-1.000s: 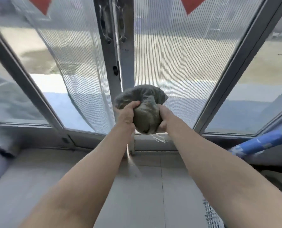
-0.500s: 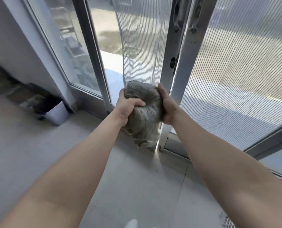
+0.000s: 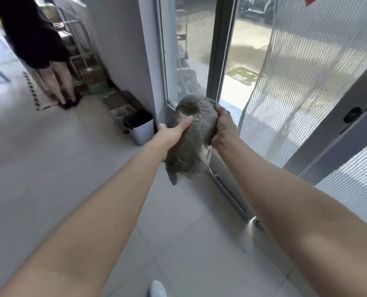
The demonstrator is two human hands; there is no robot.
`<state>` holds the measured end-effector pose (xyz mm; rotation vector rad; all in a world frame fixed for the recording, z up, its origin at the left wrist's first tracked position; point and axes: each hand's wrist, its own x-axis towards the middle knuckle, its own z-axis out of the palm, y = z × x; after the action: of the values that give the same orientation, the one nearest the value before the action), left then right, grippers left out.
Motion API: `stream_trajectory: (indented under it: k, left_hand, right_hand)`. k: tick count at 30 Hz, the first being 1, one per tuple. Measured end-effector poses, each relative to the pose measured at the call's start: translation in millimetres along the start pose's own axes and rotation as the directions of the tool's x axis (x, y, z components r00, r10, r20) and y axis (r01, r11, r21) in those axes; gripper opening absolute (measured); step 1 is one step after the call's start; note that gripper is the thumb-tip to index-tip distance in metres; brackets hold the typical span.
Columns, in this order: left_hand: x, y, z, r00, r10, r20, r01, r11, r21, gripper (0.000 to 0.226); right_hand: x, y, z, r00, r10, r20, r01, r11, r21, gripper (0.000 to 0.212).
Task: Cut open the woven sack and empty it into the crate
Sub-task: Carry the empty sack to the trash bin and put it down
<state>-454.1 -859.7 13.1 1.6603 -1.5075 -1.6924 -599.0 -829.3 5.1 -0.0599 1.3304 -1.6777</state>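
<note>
Sack [image 3: 194, 138], bunched, beside the glass door [image 3: 191, 50]: your right hand [image 3: 222, 129] curls round its side, your left hand [image 3: 170, 135] clamps it under a straight thumb.

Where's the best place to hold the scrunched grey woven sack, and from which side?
Grip the bulging upper wad of the scrunched grey woven sack from both sides, as the left hand and right hand do; its lower end hangs limp.
</note>
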Motion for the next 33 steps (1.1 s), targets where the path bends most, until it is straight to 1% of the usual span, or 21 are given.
stream_trajectory:
  k: [1, 2, 3, 5, 8, 11, 13, 16, 17, 18, 19, 20, 22, 23, 25, 27, 29, 30, 31, 33]
  left_hand:
    - [11.9, 1.4, -18.7, 0.996, -0.044, 0.074, 0.051, 0.994, -0.099, 0.121]
    - [20.9, 2.6, -37.4, 0.991, -0.046, 0.127, 0.072, 0.976, -0.205, 0.116]
    - [31.3, 2.9, -55.5, 0.991, -0.016, 0.131, 0.056, 0.951, -0.305, 0.108]
    - [53.8, 3.5, -89.4, 0.999, 0.025, 0.036, -0.007, 0.906, -0.424, 0.097]
    - [82.9, 7.8, -131.5, 0.992, 0.099, -0.075, -0.124, 0.848, -0.514, 0.072]
    - [115.3, 14.8, -165.9, 0.981, 0.105, -0.164, -0.176, 0.837, -0.518, 0.060]
    - [139.2, 20.3, -184.9, 0.969, 0.112, -0.221, -0.213, 0.832, -0.512, 0.062]
    - [179.0, 29.6, -209.3, 0.940, 0.124, -0.318, -0.260, 0.864, -0.432, 0.068]
    - [192.5, 32.8, -216.7, 0.920, 0.143, -0.364, -0.288, 0.877, -0.385, 0.067]
    - [203.2, 36.8, -224.6, 0.896, 0.161, -0.414, -0.315, 0.887, -0.337, 0.065]
    - [215.3, 41.2, -233.1, 0.868, 0.176, -0.465, -0.339, 0.893, -0.295, 0.065]
    - [227.4, 45.6, -241.9, 0.842, 0.185, -0.507, -0.357, 0.895, -0.266, 0.066]
    - [249.6, 52.9, -260.1, 0.814, 0.181, -0.551, -0.376, 0.888, -0.264, 0.067]
    - [261.2, 56.2, -269.9, 0.820, 0.164, -0.549, -0.371, 0.882, -0.290, 0.067]
    - [281.0, 62.4, -292.6, 0.862, 0.126, -0.491, -0.338, 0.864, -0.373, 0.067]
    - [299.7, 67.1, -318.7, 0.917, 0.109, -0.383, -0.294, 0.834, -0.468, 0.061]
    - [321.4, 71.3, -348.5, 0.957, 0.063, -0.281, -0.212, 0.816, -0.538, 0.054]
    - [332.7, 72.9, -364.6, 0.969, 0.038, -0.245, -0.171, 0.818, -0.549, 0.058]
    - [345.0, 74.3, -381.0, 0.975, 0.029, -0.221, -0.150, 0.821, -0.551, 0.062]
    - [371.4, 75.5, -414.6, 0.979, 0.045, -0.198, -0.146, 0.832, -0.536, 0.061]
  right_hand:
    - [6.7, 6.5, 25.2, 1.000, 0.008, 0.016, -0.008, 1.000, 0.012, 0.028]
    - [10.8, 12.8, 49.0, 0.998, 0.036, 0.043, -0.036, 0.999, 0.009, 0.035]
    - [16.9, 20.2, 71.3, 0.994, 0.067, 0.081, -0.068, 0.998, 0.001, 0.043]
    - [27.1, 35.5, 109.8, 0.981, 0.130, 0.146, -0.125, 0.991, -0.039, 0.051]
    - [46.7, 52.8, 152.5, 0.968, 0.174, 0.181, -0.159, 0.983, -0.096, 0.057]
    - [71.3, 63.2, 187.5, 0.952, 0.247, 0.181, -0.209, 0.957, -0.202, 0.063]
    - [91.4, 66.0, 209.6, 0.948, 0.282, 0.149, -0.219, 0.915, -0.338, 0.065]
    - [124.6, 67.3, 248.7, 0.961, 0.276, 0.030, -0.228, 0.845, -0.483, 0.049]
    - [138.3, 68.3, 264.4, 0.964, 0.266, -0.010, -0.231, 0.814, -0.533, 0.047]
    - [152.0, 70.7, 279.5, 0.964, 0.265, -0.016, -0.224, 0.779, -0.586, 0.051]
    - [163.9, 72.8, 295.8, 0.956, 0.294, 0.000, -0.231, 0.751, -0.619, 0.058]
    - [172.0, 74.4, 312.8, 0.935, 0.353, 0.043, -0.249, 0.736, -0.629, 0.065]
    - [182.6, 77.2, 345.7, 0.875, 0.455, 0.164, -0.262, 0.731, -0.630, 0.071]
    - [190.8, 79.8, 360.9, 0.837, 0.495, 0.233, -0.274, 0.749, -0.604, 0.075]
    - [206.6, 88.0, 389.6, 0.742, 0.547, 0.389, -0.312, 0.794, -0.522, 0.089]
    - [221.4, 95.5, 419.4, 0.705, 0.526, 0.476, -0.334, 0.838, -0.431, 0.085]
    - [237.1, 102.7, 449.1, 0.722, 0.488, 0.490, -0.342, 0.868, -0.359, 0.075]
    - [243.5, 106.5, 465.1, 0.731, 0.466, 0.499, -0.329, 0.880, -0.342, 0.070]
    - [248.6, 110.7, 482.9, 0.741, 0.446, 0.502, -0.309, 0.890, -0.335, 0.064]
    - [258.5, 122.4, 519.2, 0.781, 0.405, 0.475, -0.286, 0.909, -0.304, 0.053]
